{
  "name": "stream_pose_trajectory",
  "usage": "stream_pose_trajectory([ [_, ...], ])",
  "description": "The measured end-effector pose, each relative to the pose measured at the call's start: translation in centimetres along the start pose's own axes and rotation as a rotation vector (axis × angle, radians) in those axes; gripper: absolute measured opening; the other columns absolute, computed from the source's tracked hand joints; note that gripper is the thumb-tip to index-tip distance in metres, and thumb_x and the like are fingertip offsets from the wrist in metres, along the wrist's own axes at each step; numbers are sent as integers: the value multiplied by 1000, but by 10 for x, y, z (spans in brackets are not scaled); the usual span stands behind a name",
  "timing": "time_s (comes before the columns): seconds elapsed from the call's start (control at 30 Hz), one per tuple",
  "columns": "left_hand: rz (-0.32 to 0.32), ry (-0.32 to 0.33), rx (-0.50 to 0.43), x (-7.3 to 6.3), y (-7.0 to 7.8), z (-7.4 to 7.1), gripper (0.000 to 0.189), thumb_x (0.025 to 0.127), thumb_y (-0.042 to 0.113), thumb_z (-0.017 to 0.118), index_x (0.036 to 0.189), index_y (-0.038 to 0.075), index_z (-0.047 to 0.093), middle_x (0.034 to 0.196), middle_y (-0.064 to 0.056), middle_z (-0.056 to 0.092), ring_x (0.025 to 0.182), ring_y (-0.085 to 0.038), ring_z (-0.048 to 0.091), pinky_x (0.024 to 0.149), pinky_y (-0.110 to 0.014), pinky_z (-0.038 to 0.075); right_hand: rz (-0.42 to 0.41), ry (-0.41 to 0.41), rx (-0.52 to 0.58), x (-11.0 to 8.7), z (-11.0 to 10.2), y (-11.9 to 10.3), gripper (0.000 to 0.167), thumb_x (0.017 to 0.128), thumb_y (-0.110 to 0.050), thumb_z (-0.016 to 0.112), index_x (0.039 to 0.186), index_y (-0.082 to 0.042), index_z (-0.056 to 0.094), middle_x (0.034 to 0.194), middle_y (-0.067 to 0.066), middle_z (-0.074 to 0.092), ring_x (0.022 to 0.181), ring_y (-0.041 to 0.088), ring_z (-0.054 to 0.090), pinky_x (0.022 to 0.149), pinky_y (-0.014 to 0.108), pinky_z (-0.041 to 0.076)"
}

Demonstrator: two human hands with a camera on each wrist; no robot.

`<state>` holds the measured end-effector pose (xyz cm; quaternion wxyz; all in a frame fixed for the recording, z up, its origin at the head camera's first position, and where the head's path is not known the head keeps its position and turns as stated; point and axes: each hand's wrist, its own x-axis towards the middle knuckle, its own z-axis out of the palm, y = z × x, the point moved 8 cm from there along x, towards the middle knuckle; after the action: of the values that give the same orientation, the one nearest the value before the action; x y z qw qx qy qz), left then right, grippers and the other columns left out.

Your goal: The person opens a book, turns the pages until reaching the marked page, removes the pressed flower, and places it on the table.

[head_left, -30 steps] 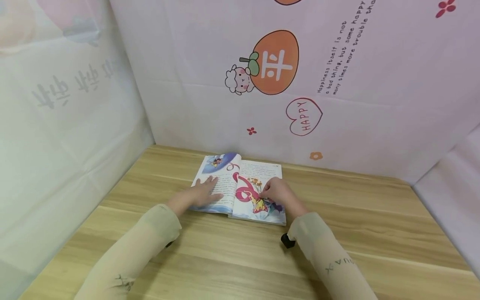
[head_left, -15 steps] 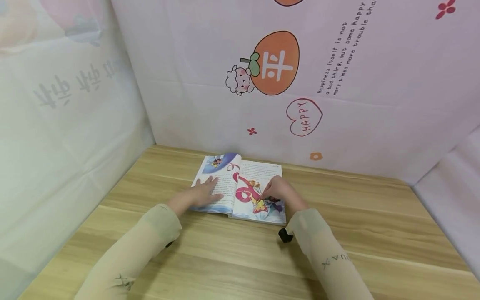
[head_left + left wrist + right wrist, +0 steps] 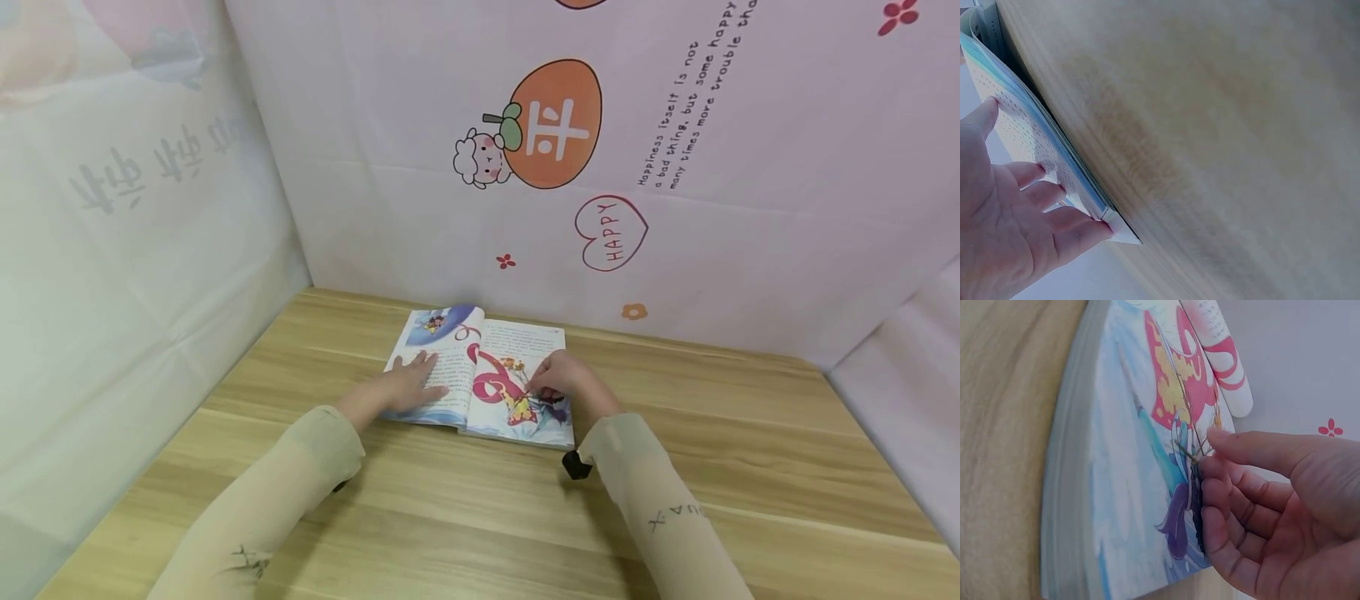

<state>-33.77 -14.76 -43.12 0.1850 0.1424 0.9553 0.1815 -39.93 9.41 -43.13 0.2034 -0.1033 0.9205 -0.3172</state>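
Note:
An open picture book (image 3: 517,337) lies on the table, printed with text and bright drawings. My left hand (image 3: 408,385) rests on its left page with fingers spread; in the left wrist view the fingertips (image 3: 1054,187) touch the page near its edge. Over the right page, my right hand (image 3: 561,375) pinches what looks like a thin-stemmed flower sprig (image 3: 513,364) with small orange blossoms. In the right wrist view its stem (image 3: 1186,453) shows at the thumb and index finger, the other fingers curled. A dark strip (image 3: 1198,512) beside those fingers is hard to make out.
The wooden table (image 3: 450,517) extends in front of the book and to both sides. Behind it stands a white cloth wall (image 3: 390,217) with printed drawings, and another cloth wall (image 3: 150,275) is on the left. A black wrist device (image 3: 576,465) sits under the right sleeve.
My right hand has shifted slightly right over the page, and the orange blossoms have moved a little with it. The left hand stays in place on the left page.

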Motion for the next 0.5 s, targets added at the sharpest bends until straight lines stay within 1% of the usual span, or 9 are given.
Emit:
stream_pose_trajectory([
  [0.07, -4, -5, 1, 1, -1, 1, 79, 109, 46, 44, 162, -4, 13, 167, -26, 11, 155, -39, 6, 122, -60, 0, -5, -1, 2, -1, -2, 1, 18, 90, -16, 79, 82, 0, 77, 65, 1, 62, 60, 12, 53, 59, 24, 46],
  [0.2, -6, -9, 1, 3, -1, 2, 80, 109, 47, 44, 162, -4, 13, 167, -26, 10, 155, -39, 5, 122, -59, 0, -8, 5, -35, -1, -2, 0, 18, 88, -18, 82, 80, -2, 77, 65, 1, 61, 61, 13, 52, 59, 25, 44],
  [0.33, -7, -11, 0, 3, -1, 1, 79, 109, 46, 43, 162, -4, 13, 167, -26, 11, 155, -40, 6, 122, -59, 0, -11, 6, -53, -1, -1, 0, 17, 88, -17, 82, 81, -2, 77, 67, 1, 61, 63, 14, 52, 60, 25, 44],
  [0.4, -17, -19, -1, 3, -2, 2, 80, 109, 47, 43, 162, -3, 12, 167, -25, 10, 155, -40, 5, 122, -60, 1, -7, 6, -41, -1, -1, 1, 16, 88, -17, 81, 82, -2, 77, 68, 1, 62, 64, 14, 53, 61, 25, 45],
  [0.5, -22, -21, -14, 3, -2, 2, 80, 109, 46, 45, 162, -3, 13, 167, -26, 10, 154, -42, 4, 121, -61, 1, 7, 9, 17, -1, -2, 6, 17, 90, -16, 79, 88, 0, 78, 70, 2, 64, 64, 14, 54, 61, 26, 46],
])
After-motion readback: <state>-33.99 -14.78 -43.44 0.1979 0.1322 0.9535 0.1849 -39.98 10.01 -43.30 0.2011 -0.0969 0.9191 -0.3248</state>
